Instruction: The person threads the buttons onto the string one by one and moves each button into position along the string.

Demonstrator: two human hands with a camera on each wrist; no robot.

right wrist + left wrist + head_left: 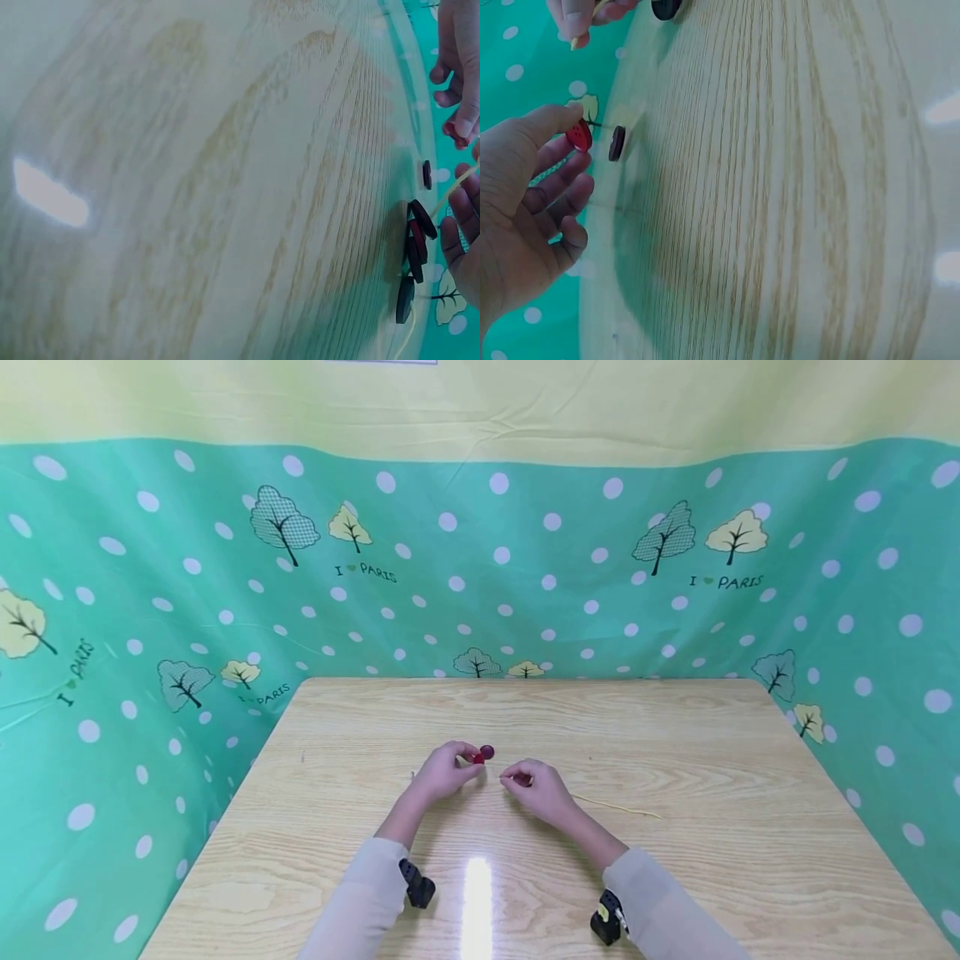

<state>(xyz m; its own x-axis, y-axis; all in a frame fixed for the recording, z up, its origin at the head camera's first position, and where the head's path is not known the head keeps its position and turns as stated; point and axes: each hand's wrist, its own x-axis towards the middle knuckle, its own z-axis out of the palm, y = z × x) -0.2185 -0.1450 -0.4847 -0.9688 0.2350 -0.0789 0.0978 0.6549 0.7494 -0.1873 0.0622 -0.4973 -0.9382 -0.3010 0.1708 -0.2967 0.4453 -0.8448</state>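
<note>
One round red holed button (579, 137) sits above the bench (675, 735), pinched by the fingers of the left hand (444, 772); it looks light, stiff and smooth, best held by its rim. The right hand (542, 792) pinches a thin yellow cord (618, 808), probably limp, near its tip.

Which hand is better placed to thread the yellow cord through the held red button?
The right hand, most likely: it pinches the yellow cord near one end, whose tip pokes out. The left hand holds the red button, so it seems better suited to steadying it.
</note>
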